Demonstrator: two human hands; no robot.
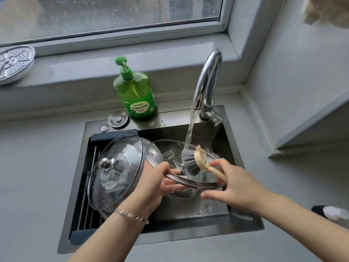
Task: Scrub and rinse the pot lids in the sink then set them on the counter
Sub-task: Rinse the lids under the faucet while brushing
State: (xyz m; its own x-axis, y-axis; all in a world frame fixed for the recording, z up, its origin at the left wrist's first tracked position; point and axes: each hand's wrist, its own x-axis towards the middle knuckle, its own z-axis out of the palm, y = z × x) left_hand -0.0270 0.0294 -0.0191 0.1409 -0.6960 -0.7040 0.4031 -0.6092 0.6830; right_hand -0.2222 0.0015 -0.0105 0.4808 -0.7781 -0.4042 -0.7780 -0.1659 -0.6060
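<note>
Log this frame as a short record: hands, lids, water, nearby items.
left hand: grips rim of clear glass pot lid under the stream
right hand: holds beige-handled grey-bristled brush at that lid
chrome tap: running
second glass lid with steel knob: tilted on dark drain rack in steel sink
green pump soap bottle: on sink's back ledge

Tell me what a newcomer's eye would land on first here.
Water runs from the faucet onto a brush that the right hand holds over a glass lid, gripped by the left hand above the sink. A bright green soap bottle stands behind the sink; a second lid lies on the rack at left.
</note>
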